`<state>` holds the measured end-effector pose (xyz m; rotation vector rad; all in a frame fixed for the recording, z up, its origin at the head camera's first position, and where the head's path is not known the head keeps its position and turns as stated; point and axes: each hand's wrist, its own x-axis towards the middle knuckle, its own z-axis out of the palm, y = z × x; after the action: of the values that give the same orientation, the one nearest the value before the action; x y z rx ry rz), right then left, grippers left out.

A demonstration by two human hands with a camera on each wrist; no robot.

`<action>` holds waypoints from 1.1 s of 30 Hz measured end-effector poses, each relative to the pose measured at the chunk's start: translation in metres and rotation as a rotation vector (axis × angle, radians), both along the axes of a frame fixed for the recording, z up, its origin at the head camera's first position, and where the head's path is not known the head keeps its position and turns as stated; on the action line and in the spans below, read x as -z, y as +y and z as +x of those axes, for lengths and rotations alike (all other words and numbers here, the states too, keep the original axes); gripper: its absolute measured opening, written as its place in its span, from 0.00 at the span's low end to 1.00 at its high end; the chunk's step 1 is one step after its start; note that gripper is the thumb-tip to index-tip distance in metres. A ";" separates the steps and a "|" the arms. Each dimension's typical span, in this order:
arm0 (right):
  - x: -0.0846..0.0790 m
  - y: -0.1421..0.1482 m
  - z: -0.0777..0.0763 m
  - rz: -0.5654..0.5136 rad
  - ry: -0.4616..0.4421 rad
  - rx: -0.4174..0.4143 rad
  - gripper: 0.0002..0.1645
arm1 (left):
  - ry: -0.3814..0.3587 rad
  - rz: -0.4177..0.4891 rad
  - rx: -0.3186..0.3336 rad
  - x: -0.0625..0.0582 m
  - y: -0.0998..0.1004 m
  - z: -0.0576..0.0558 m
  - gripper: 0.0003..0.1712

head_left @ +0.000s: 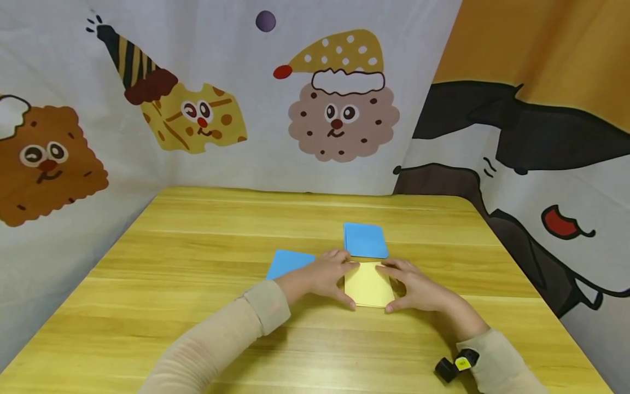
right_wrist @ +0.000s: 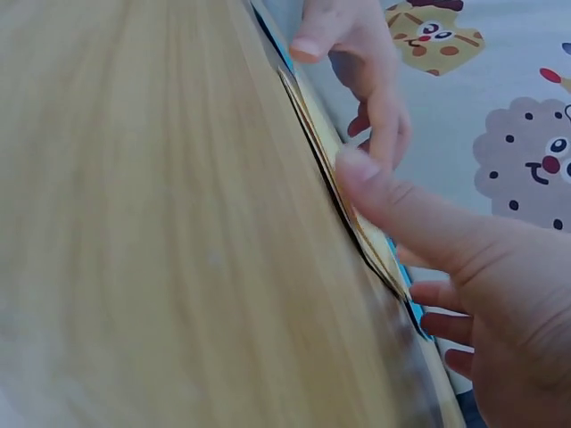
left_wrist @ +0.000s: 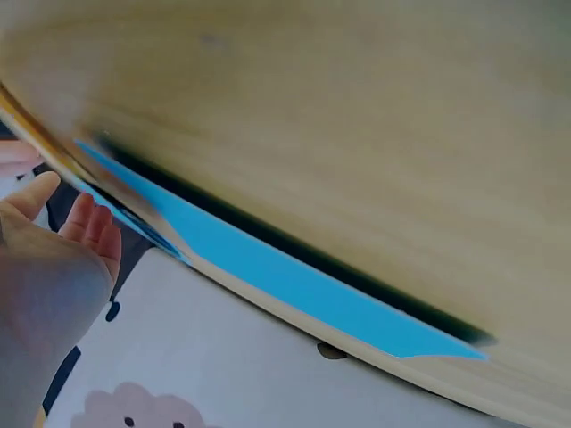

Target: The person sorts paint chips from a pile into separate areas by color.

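A small stack of square yellow cards (head_left: pixel 369 284) lies on the table between both hands. My left hand (head_left: pixel 325 276) holds the stack's left side, fingers at the far corner and thumb at the near one. My right hand (head_left: pixel 415 287) holds the right side the same way. In the right wrist view, the right thumb lies at the near edge of the layered yellow cards (right_wrist: pixel 326 134). Just beyond the stack are blue cards (head_left: pixel 366 241). Another blue card (head_left: pixel 290 264) lies left of it, partly hidden by the left hand.
The wooden table (head_left: pixel 197 235) extends around the cards on all sides. A cloth curtain (head_left: pixel 221 169) printed with cartoon figures hangs behind and beside it. On the right wrist sits a small black device (head_left: pixel 456 365) with a yellow label.
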<state>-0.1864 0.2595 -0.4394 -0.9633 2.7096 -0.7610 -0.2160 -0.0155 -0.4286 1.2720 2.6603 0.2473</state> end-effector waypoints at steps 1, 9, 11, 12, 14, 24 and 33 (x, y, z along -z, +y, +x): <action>0.000 0.001 0.000 -0.010 0.003 0.003 0.56 | -0.005 0.012 -0.002 -0.001 -0.001 0.000 0.62; -0.007 -0.001 0.003 -0.061 0.105 0.053 0.50 | -0.029 0.131 -0.004 -0.014 -0.015 0.001 0.59; -0.011 -0.005 0.005 -0.062 0.136 0.058 0.49 | -0.035 0.160 -0.004 -0.015 -0.021 0.000 0.59; -0.012 -0.008 0.005 -0.060 0.151 0.058 0.49 | -0.039 0.174 -0.007 -0.015 -0.025 0.000 0.59; -0.014 -0.016 0.007 -0.059 0.173 0.056 0.49 | -0.056 0.204 -0.024 -0.014 -0.034 -0.001 0.59; -0.016 -0.059 0.007 -0.082 0.269 0.042 0.50 | -0.052 0.218 -0.120 -0.008 -0.079 -0.007 0.62; -0.012 -0.102 0.003 -0.067 0.269 0.014 0.53 | -0.082 0.229 -0.145 -0.003 -0.112 -0.004 0.63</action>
<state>-0.1832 0.1577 -0.4273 -1.1379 2.9366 -0.7802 -0.2201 -0.1275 -0.4252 1.1008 2.7170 0.6268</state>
